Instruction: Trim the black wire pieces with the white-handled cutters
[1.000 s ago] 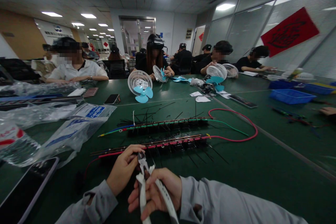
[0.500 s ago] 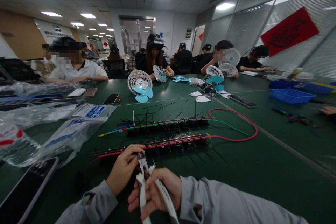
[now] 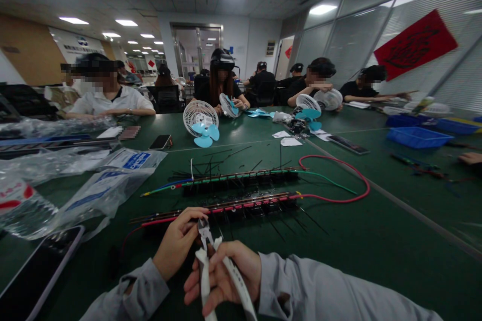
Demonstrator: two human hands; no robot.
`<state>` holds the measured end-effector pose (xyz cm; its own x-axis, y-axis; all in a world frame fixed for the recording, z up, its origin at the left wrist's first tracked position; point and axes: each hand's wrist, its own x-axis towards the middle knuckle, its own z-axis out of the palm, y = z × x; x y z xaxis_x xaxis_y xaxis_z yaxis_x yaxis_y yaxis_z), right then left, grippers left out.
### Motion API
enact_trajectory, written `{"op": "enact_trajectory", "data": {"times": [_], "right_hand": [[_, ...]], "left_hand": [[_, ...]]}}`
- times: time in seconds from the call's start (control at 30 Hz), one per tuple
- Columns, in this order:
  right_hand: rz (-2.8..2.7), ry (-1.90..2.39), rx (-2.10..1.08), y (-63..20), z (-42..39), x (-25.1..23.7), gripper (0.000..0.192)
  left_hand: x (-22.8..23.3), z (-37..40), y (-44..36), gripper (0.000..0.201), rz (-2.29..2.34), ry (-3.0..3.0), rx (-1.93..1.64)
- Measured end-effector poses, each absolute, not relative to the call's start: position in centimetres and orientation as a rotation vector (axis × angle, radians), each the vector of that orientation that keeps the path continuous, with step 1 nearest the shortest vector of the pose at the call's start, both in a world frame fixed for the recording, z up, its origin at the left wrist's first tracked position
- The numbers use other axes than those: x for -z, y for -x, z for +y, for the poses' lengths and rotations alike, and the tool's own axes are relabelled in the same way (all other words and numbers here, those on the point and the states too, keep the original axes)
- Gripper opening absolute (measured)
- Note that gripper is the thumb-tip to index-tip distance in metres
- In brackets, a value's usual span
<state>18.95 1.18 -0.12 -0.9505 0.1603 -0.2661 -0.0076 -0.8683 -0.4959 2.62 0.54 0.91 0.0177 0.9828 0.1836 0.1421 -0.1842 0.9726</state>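
My right hand (image 3: 241,266) grips diagonal cutters (image 3: 204,273) with white handles, which are spread apart. Their jaws point away from me, close to the fingertips of my left hand (image 3: 175,246). Those left fingers are closed on the near edge of a wire bundle (image 3: 259,201) with a thick red cable and black cable ties along it. Just what they pinch is partly hidden. Long tie tails stick out toward me. Beyond lies a second wire bundle (image 3: 241,177) with green and blue wires, bristling with black tie ends.
A red cable (image 3: 368,188) loops out to the right. Plastic bags (image 3: 109,185), a water bottle (image 3: 26,210) and a phone (image 3: 41,276) lie at left. Fan parts (image 3: 201,120), another phone (image 3: 348,144) and a blue tray (image 3: 418,137) sit farther off. Several people sit across the table.
My hands and the cutters have barely moved. Across the table at right, a person has lowered a white fan grille.
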Motion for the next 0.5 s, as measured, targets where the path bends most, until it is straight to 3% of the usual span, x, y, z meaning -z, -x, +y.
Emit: {"op": "enact_trajectory", "data": {"times": [0.5], "right_hand": [[-0.791, 0.446, -2.845, -19.3, 0.4, -1.6, 0.039]], "left_hand": [[-0.8, 0.7, -2.6, 0.016, 1.218, -1.462, -1.302]]}}
